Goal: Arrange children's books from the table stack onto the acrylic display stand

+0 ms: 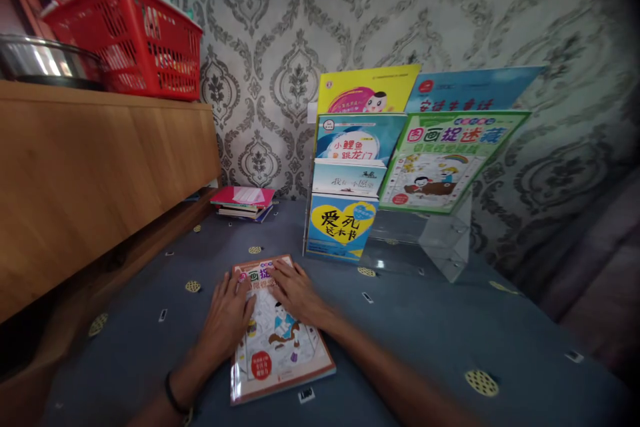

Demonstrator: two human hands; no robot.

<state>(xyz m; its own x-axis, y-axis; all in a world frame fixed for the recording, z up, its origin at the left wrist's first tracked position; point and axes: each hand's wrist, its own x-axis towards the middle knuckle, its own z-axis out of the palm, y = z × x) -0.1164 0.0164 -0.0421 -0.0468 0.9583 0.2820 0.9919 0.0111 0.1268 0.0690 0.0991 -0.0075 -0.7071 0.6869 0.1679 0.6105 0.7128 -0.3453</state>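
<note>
A picture book point(280, 373) with an orange-edged, illustrated cover lies flat on the dark blue patterned cloth point(190, 347). My left hand point(227, 310) rests on the book's left side, fingers stretched toward its upper edge. Across the upper right of the cover lies my right hand point(297, 290), its fingers extended and flat over part of the title. Neither hand grips anything. A clear display rack point(445, 240) stands just beyond the book, holding several upright books, among them a blue one with a yellow heart point(343, 227) and a green-bordered picture book point(445, 163).
Several stacked books point(243, 203), a pink one on top, lie by the wall. A wooden cabinet point(110, 167) runs along the left, with a red plastic basket point(145, 47) and a metal bowl point(45, 60) on it. Patterned wallpaper point(265, 47) covers the back wall.
</note>
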